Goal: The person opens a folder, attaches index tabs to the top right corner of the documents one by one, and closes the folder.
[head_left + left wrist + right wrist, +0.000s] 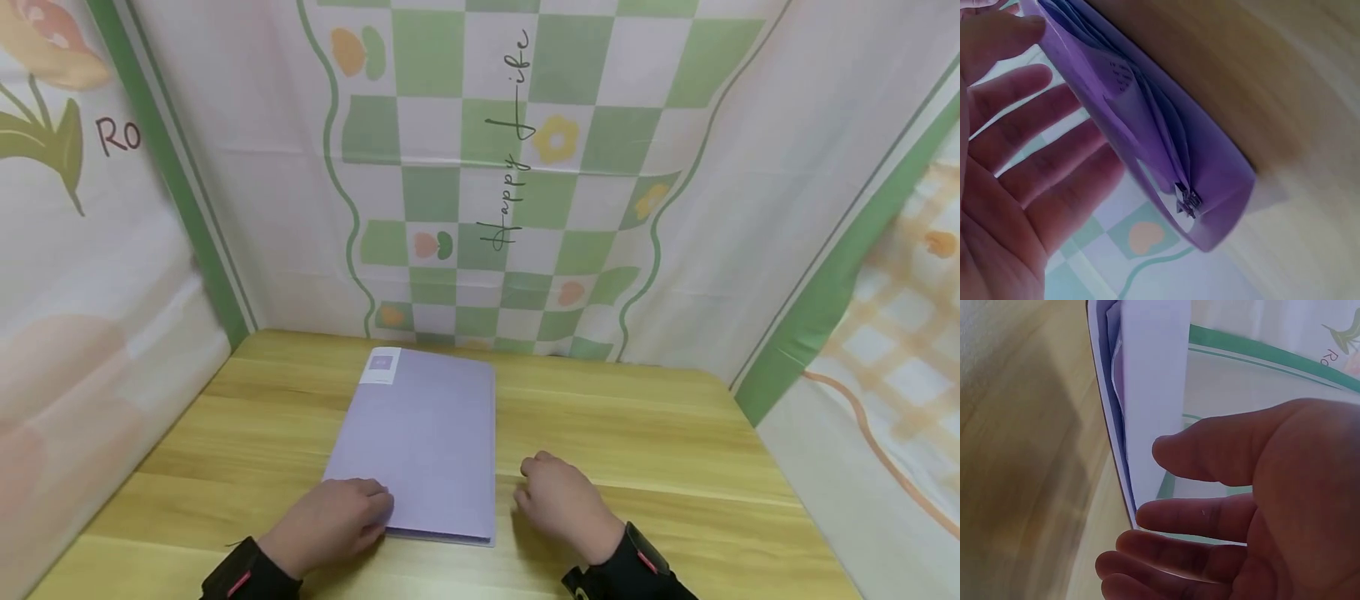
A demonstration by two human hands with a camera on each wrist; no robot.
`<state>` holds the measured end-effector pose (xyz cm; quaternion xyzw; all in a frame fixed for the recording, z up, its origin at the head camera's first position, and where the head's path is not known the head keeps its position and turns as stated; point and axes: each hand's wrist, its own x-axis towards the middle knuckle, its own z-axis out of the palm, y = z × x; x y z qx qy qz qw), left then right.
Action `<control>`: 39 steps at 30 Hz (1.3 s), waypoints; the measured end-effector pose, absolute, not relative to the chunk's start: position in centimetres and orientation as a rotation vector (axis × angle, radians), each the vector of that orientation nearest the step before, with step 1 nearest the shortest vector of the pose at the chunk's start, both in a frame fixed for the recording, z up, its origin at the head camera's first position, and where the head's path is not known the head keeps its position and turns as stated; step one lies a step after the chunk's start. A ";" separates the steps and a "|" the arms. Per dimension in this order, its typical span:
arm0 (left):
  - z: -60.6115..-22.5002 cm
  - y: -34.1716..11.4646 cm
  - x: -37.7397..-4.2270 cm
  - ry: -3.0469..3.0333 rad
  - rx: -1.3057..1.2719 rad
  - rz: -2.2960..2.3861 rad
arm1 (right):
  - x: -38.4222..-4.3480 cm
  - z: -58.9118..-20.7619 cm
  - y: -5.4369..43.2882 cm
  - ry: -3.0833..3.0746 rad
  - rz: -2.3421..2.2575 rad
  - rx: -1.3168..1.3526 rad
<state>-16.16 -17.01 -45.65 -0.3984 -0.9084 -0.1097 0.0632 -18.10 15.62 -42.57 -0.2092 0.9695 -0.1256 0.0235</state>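
Observation:
A closed lilac folder (431, 442) with a white label at its far left corner lies on the table. My left hand (333, 517) is over its near left corner, fingers extended along the cover and thumb close to its edge in the left wrist view. That view looks into the folder's end, where sheets or sleeves (1147, 119) bulge around a metal ring clip (1187, 201). My right hand (562, 504) hovers beside the right edge, apart from the folder in the head view, with loosely bent fingers and nothing held.
The folder lies on a wood-grain table (637, 433). Behind it hangs a green-and-white checked cloth (495, 183). More printed cloth (112, 350) closes off the left side, and a similar sheet (900, 333) the right. Both wrists wear black bands.

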 end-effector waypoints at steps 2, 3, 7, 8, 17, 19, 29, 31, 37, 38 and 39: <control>-45.6 -17.0 -16.3 -2.730 -1.219 -0.356 | -18.1 -42.6 15.7 2.988 -0.392 -0.644; -45.6 -17.0 -16.4 -2.727 -1.223 -0.376 | -18.2 -42.6 15.7 2.985 -0.390 -0.643; -45.3 -17.2 -16.5 -2.725 -1.208 -0.427 | -18.4 -43.0 15.7 2.963 -0.408 -0.672; -45.3 -17.3 -16.5 -2.725 -1.196 -0.440 | -18.5 -43.2 15.7 2.958 -0.411 -0.702; -45.5 -18.1 -16.0 -2.642 -1.048 -0.531 | -18.5 -44.9 13.3 2.914 -0.277 -1.040; -45.4 -18.2 -15.9 -2.632 -1.029 -0.546 | -18.4 -44.8 12.8 2.891 -0.245 -1.097; -45.1 -18.7 -16.0 -2.604 -0.977 -0.647 | -18.4 -45.1 11.7 2.904 -0.138 -1.108; -45.0 -18.9 -16.0 -2.571 -0.972 -0.655 | -18.5 -45.1 11.6 2.906 -0.137 -1.089; -45.0 -19.3 -16.1 -2.470 -0.947 -0.663 | -18.5 -44.7 11.2 2.885 -0.172 -1.004; -45.0 -19.4 -16.1 -2.464 -0.936 -0.674 | -18.5 -44.7 11.2 2.881 -0.176 -0.993; -44.9 -19.5 -16.1 -2.464 -0.923 -0.684 | -18.5 -44.7 11.1 2.881 -0.172 -0.985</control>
